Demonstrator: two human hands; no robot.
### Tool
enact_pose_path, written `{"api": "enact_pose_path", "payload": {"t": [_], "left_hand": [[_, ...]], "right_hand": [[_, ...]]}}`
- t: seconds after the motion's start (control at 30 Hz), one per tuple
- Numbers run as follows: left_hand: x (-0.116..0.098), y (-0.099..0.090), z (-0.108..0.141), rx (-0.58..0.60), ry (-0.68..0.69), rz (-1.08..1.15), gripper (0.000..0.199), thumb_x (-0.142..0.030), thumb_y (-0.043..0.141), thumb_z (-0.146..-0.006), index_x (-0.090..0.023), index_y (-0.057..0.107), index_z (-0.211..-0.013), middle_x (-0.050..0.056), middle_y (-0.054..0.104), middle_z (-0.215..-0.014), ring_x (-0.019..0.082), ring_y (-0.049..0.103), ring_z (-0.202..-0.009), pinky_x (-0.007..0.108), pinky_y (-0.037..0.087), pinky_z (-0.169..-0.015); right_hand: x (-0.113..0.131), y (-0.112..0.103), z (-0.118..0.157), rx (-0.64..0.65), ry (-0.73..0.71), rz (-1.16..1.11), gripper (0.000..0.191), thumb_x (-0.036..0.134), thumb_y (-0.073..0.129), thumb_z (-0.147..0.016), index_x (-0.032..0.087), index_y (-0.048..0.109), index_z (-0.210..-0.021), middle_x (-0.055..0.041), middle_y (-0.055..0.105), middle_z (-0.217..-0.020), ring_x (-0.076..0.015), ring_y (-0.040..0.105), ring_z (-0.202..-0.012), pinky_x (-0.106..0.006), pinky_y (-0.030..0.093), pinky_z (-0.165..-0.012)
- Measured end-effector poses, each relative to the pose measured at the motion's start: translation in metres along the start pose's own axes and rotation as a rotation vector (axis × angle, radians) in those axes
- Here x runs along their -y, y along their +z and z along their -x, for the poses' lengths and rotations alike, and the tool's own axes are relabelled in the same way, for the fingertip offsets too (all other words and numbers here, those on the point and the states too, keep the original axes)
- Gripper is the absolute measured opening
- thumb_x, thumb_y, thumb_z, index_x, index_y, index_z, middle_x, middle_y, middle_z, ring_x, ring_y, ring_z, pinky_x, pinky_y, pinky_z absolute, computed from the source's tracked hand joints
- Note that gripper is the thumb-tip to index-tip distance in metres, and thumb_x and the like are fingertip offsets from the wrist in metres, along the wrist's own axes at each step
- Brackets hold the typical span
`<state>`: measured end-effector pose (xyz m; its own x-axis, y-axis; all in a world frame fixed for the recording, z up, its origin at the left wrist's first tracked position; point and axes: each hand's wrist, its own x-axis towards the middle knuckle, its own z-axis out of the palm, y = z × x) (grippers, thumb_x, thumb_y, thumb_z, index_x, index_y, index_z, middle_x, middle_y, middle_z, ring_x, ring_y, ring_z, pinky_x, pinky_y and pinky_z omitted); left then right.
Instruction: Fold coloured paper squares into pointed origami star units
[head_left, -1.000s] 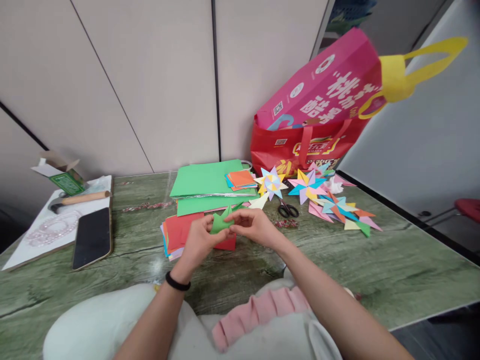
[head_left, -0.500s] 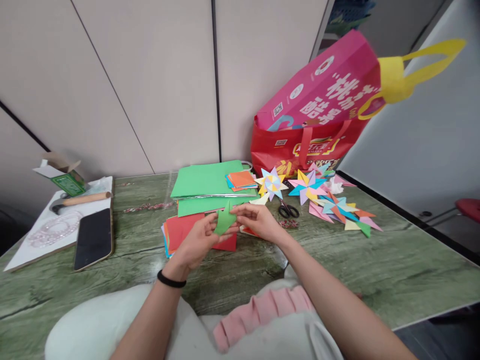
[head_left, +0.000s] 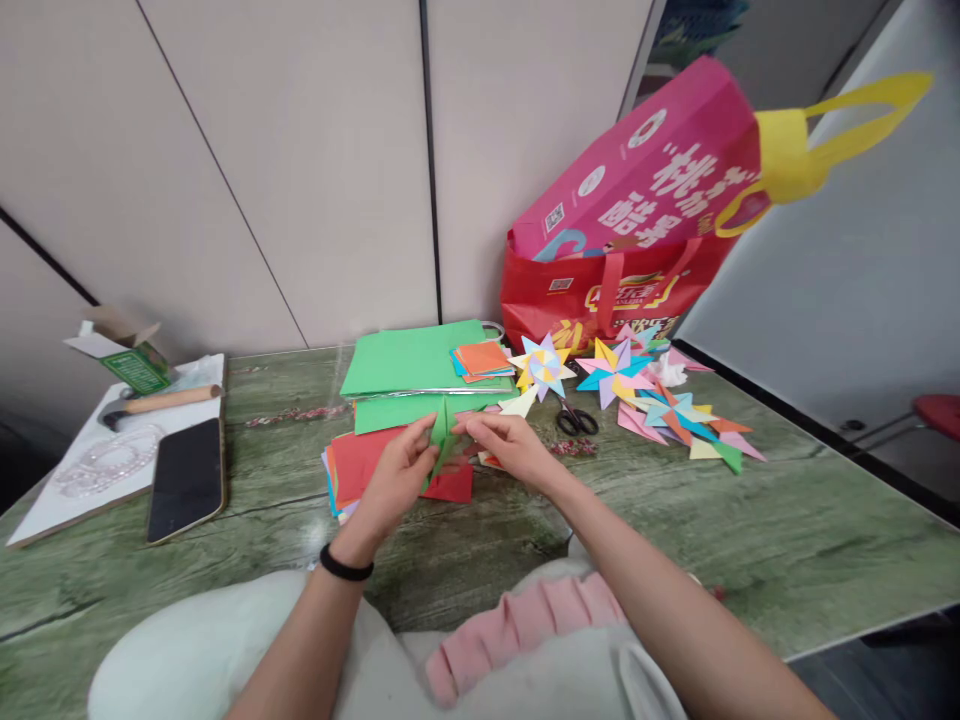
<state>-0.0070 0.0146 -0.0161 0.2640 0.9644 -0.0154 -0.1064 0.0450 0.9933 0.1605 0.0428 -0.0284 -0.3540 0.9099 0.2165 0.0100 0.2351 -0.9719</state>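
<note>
My left hand [head_left: 397, 470] is closed on a piece of green folded paper [head_left: 441, 432], thumb and fingers pinching it from the left. The paper stands narrow and pointed at the top, with a crease down its middle. On its right side, the fingers of my right hand [head_left: 506, 447] are bent together at the paper's edge; they are slightly blurred. Beneath both hands lies a stack of coloured paper with red on top [head_left: 364, 462]. Just behind are large green sheets [head_left: 412, 360], with a small pile of orange squares [head_left: 484, 358] on them.
Folded paper stars [head_left: 615, 372] and black-handled scissors [head_left: 576, 420] lie to the right. Behind them stand a red bag [head_left: 551, 285] and a pink bag [head_left: 645, 170]. On the left are a phone [head_left: 187, 482], a wooden-handled tool [head_left: 172, 400] and a small box [head_left: 139, 365].
The green paper has turned from showing a broad face to a narrower, creased side. My left fingers have closed in around it, and my right hand has shifted slightly.
</note>
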Motion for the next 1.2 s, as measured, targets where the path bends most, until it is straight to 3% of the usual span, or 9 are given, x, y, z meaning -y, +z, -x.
{"api": "enact_pose_path", "payload": {"t": [0.13,0.27,0.5,0.7,0.83,0.97,1.2], "left_hand": [[0.002,0.001,-0.001,0.019,0.082,-0.108,0.066,-0.022,0.056,-0.072,-0.018,0.031,-0.134,0.012,0.061,-0.115,0.021,0.062,-0.095,0.032,0.048,-0.081],[-0.002,0.005,0.001,-0.044,0.138,-0.187,0.067,-0.012,0.052,-0.069,-0.017,0.032,-0.133,0.013,0.058,-0.119,0.021,0.055,-0.107,0.029,0.045,-0.084],[-0.004,0.009,0.002,-0.145,-0.008,0.081,0.065,-0.009,0.056,-0.063,-0.016,0.041,-0.126,0.010,0.062,-0.112,0.019,0.060,-0.094,0.026,0.047,-0.075],[-0.008,0.009,0.003,-0.165,-0.095,0.170,0.061,-0.014,0.066,-0.062,-0.018,0.047,-0.120,0.007,0.067,-0.097,0.018,0.063,-0.080,0.023,0.047,-0.061],[-0.003,0.007,0.001,-0.205,-0.046,0.112,0.046,-0.028,0.069,-0.064,-0.016,0.055,-0.106,0.006,0.068,-0.087,0.019,0.063,-0.079,0.026,0.049,-0.065],[0.003,0.004,-0.003,-0.209,-0.004,0.075,0.038,-0.031,0.068,-0.064,-0.016,0.059,-0.097,0.005,0.068,-0.084,0.020,0.063,-0.082,0.028,0.049,-0.067],[0.002,0.004,-0.003,-0.241,0.050,-0.030,0.027,-0.022,0.064,-0.063,-0.015,0.061,-0.088,0.005,0.067,-0.087,0.020,0.061,-0.087,0.028,0.047,-0.072]], "right_hand": [[-0.002,0.002,-0.001,-0.033,-0.095,0.163,0.027,0.041,0.055,-0.077,0.018,0.069,-0.077,-0.0075,0.067,-0.098,-0.0229,0.057,-0.105,-0.033,0.049,-0.080],[-0.006,0.000,-0.001,-0.035,-0.103,0.205,0.025,0.039,0.057,-0.076,0.018,0.067,-0.067,-0.0100,0.067,-0.100,-0.0239,0.058,-0.103,-0.033,0.050,-0.074],[-0.011,0.000,0.002,-0.014,-0.222,0.322,0.028,0.032,0.075,-0.060,0.018,0.063,-0.080,-0.0102,0.062,-0.109,-0.0216,0.058,-0.099,-0.027,0.051,-0.063],[-0.011,0.002,0.003,-0.004,-0.304,0.437,0.026,0.021,0.070,-0.065,0.018,0.062,-0.090,-0.0066,0.064,-0.096,-0.0162,0.059,-0.083,-0.024,0.050,-0.062],[-0.010,0.004,0.005,0.000,-0.322,0.528,0.024,0.019,0.064,-0.072,0.017,0.062,-0.096,-0.0052,0.067,-0.090,-0.0145,0.061,-0.075,-0.025,0.048,-0.065],[-0.010,0.005,0.005,0.015,-0.316,0.560,0.022,0.019,0.054,-0.080,0.017,0.062,-0.101,-0.0051,0.069,-0.092,-0.0151,0.063,-0.077,-0.024,0.047,-0.066],[-0.013,0.002,0.002,-0.149,-0.316,0.559,0.021,0.019,0.044,-0.085,0.019,0.062,-0.096,-0.0047,0.069,-0.085,-0.0154,0.063,-0.071,-0.025,0.046,-0.065]]}}
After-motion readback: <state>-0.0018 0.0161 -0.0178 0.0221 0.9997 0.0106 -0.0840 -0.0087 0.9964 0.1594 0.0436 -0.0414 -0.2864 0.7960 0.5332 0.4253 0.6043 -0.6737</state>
